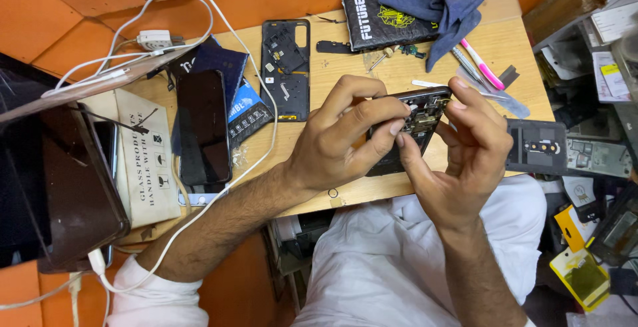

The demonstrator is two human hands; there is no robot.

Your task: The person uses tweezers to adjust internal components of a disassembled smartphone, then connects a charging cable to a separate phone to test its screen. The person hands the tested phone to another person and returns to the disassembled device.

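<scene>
While the opened phone [413,124] sits between both my hands above the front edge of the wooden table [512,14], its long axis tilts from lower left to upper right, exposed circuit end uppermost. My left hand [339,137] wraps its lower body, fingers pressed shut around it. My right hand [465,147] is nearer the bared end, thumb and fingertips pinching there. A black back cover [286,68] lies beyond, a blue cloth [438,4] farther off.

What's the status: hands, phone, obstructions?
Left hand and right hand both grip opened phone. Held above table. Nothing blocking.
</scene>
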